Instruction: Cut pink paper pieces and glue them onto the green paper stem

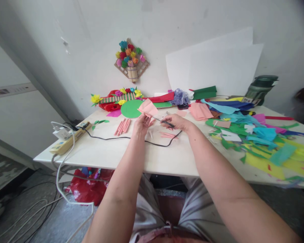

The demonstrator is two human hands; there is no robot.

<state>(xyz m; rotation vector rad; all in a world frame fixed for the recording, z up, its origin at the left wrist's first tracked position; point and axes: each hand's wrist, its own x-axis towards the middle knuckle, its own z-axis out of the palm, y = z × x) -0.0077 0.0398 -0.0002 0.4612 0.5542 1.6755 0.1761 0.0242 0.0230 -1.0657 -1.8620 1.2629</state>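
My left hand (142, 124) is closed on a piece of pink crepe paper (148, 107), held up over the table. A pair of scissors (168, 124) is gripped in my right hand (176, 122), its blades pointing left to the lower edge of that paper. Whether the blades are apart, I cannot tell. On the table left of my hands lie several rolled pink paper sticks (123, 127). More thin pink pieces (168, 135) lie below my right hand. Behind the hands rests a green disc (131, 108).
Colourful paper scraps (266, 141) cover the table's right side, near folded pink paper (200, 111) and a dark green bottle (260, 88). A black cable (111, 138) runs from a power strip (71, 137) across the front. A paper-flower ornament (131, 62) hangs on the wall.
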